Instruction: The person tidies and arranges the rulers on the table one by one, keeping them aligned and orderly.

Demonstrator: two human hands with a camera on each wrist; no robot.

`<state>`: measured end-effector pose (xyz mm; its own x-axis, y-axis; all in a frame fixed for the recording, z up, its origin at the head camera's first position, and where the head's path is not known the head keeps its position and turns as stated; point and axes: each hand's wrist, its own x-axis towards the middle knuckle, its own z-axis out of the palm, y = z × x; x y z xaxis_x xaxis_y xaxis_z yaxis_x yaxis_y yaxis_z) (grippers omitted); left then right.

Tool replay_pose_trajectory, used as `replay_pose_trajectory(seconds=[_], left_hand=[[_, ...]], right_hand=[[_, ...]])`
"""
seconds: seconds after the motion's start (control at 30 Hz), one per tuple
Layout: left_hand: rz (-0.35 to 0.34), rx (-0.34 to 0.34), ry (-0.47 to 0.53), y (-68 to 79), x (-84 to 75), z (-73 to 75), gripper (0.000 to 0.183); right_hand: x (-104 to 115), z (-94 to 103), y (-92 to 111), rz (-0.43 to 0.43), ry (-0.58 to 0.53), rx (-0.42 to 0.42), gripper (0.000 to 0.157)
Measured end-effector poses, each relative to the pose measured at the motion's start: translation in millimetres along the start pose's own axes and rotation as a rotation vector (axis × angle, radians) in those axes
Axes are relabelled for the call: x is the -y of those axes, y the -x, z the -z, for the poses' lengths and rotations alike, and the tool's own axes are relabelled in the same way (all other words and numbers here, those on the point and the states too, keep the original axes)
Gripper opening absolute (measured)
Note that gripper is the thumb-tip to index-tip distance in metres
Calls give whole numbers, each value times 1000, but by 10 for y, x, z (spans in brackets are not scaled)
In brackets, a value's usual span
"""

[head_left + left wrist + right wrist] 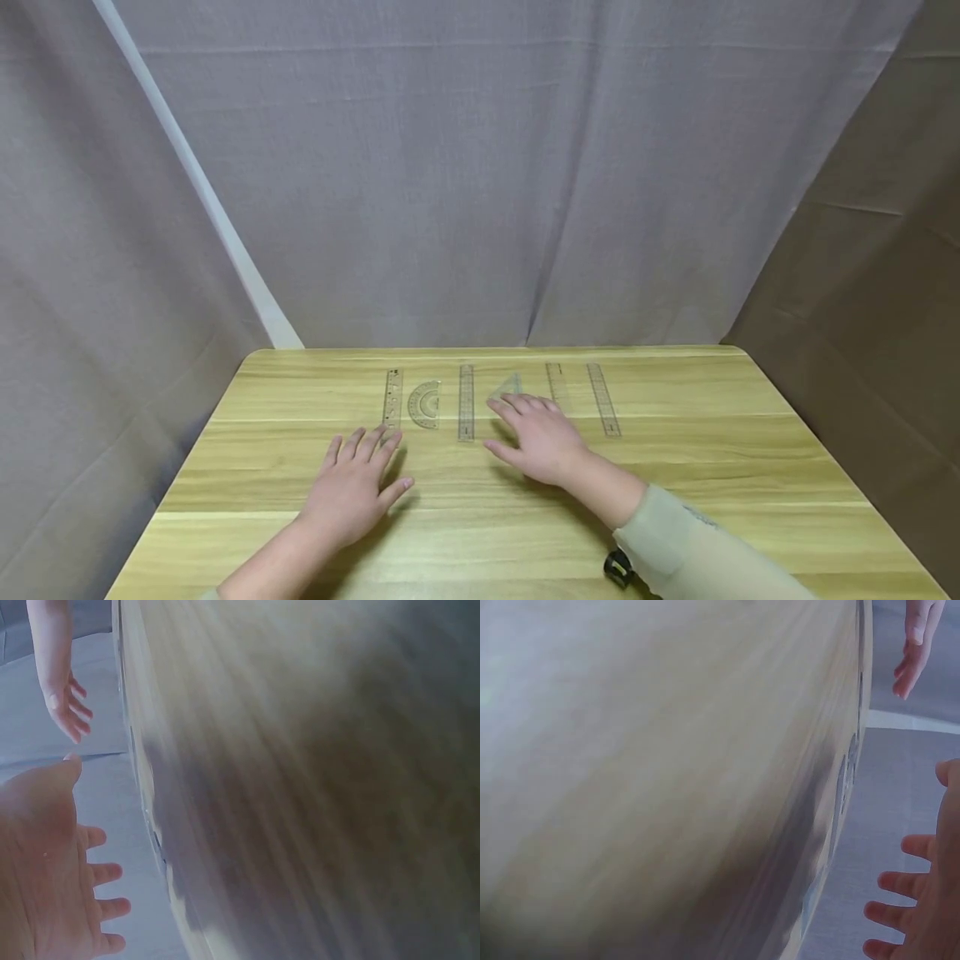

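Several clear plastic drawing tools lie in a row on the far part of the table. Leftmost is a ruler with cut-out shapes [392,392], its near end close to the fingertips of my left hand [348,498]. That hand is spread over the wood, palm down and holding nothing. Beside this ruler lies a half-round protractor [417,406], then a straight ruler [466,402]. My right hand [546,440], fingers apart, hovers low and overlaps the near part of a triangular set square [512,384]. It also partly hides a clear ruler [553,379]. Another ruler [603,400] lies rightmost, slightly slanted.
The pale wooden table [450,533] has rounded far corners. Grey curtains [420,183] hang behind it and at both sides, with a white strip [202,179] showing at the left. A small black object [618,568] sits by the right sleeve cuff.
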<state>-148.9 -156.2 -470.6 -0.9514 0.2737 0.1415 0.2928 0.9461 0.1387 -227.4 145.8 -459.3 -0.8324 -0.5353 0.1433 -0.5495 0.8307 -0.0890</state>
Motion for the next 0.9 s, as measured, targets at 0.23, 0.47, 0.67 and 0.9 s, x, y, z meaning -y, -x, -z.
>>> replay_pose_trajectory(seconds=[0.23,0.47,0.67,0.9], left_hand=[[5,-9,-14,-11,7,-12,72],[29,-10,-15,-20,23,13,72],[63,12,-11,-45,53,29,71],[115,51,4,-56,83,67,71]], right_hand=[[67,-7,-105,-9,-16,-1,69],[137,9,-211,-31,-27,16,69],[197,26,-305,-32,-33,27,69],[250,1,-415,-43,-41,55,74]])
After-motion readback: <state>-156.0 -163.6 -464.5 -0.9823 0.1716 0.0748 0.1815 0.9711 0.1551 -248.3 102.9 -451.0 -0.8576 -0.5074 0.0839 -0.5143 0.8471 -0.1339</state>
